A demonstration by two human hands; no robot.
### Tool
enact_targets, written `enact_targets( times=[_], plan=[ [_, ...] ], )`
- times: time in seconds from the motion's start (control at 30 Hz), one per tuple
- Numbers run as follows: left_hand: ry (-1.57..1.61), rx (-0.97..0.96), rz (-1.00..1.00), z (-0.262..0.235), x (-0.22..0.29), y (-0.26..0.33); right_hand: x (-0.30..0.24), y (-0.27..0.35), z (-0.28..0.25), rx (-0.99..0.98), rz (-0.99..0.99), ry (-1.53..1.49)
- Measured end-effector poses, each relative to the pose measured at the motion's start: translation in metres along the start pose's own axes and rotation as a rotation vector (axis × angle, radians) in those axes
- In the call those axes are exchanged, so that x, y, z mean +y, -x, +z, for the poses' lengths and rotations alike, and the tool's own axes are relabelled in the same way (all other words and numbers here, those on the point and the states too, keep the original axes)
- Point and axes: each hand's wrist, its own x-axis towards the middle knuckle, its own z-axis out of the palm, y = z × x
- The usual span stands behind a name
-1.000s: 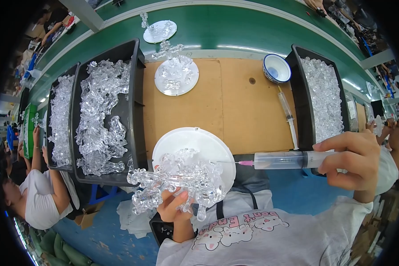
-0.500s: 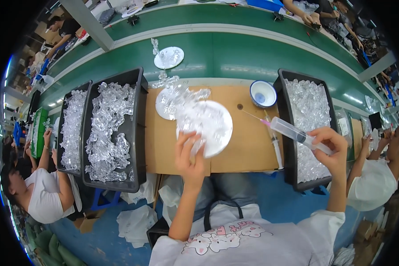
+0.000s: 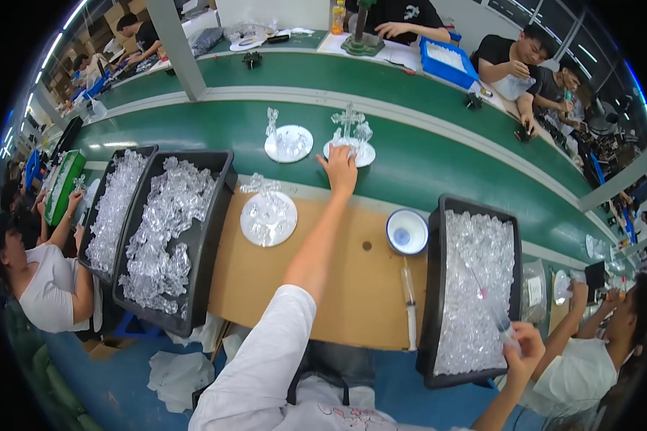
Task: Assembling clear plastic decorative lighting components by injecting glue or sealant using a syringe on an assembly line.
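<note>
My left hand (image 3: 340,171) reaches out over the green surface and grips the near rim of a white round disc (image 3: 364,156). Clear plastic ornaments, among them an upright cross (image 3: 348,119), stand on that disc, and my fingers partly cover it. Down at the right, my right hand (image 3: 525,350) is closed around a clear syringe (image 3: 499,316) with a pink-based needle, held over a bin of clear pieces. A second white disc (image 3: 289,146) with a clear figure stands left of my left hand. Another disc (image 3: 269,220) with clear pieces lies on the cardboard.
Black bins of clear plastic pieces flank the cardboard (image 3: 302,280): two at left (image 3: 226,188), one at right (image 3: 436,287). A blue-rimmed white bowl (image 3: 407,231) and another syringe (image 3: 409,305) are near the right bin. Co-workers sit at both sides and across the green surface (image 3: 216,140).
My left hand has carried the disc with clear ornaments forward from above the cardboard to the green surface. My right hand, with the syringe, now appears lower, over the right bin. The view has shifted.
</note>
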Motion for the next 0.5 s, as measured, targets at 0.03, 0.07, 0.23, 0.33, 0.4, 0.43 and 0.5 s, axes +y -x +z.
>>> enact_targets(
  times=[0.03,0.07,0.23,0.33,0.4,0.43,0.5],
  plan=[
    [0.003,0.007,0.005,0.005,-0.004,-0.003,0.000,0.001,-0.001,0.003,-0.008,-0.001],
    [-0.050,-0.081,0.012,0.008,-0.009,-0.006,-0.001,0.002,0.000,0.033,0.056,-0.026],
    [-0.040,-0.454,-0.093,-0.008,0.006,-0.016,0.004,-0.005,0.005,0.080,0.155,-0.038],
    [-0.128,-0.295,0.053,-0.061,0.022,-0.058,0.000,-0.014,0.012,0.087,0.197,-0.071],
    [-0.401,-0.080,0.027,-0.097,0.047,-0.093,0.002,-0.016,0.013,0.101,0.197,-0.070],
    [-0.557,0.084,0.057,-0.106,0.041,-0.111,0.000,-0.015,0.011,0.097,0.185,-0.084],
    [-0.619,0.053,-0.001,-0.100,0.006,-0.132,0.001,-0.009,0.007,0.103,0.180,-0.072]
  ],
)
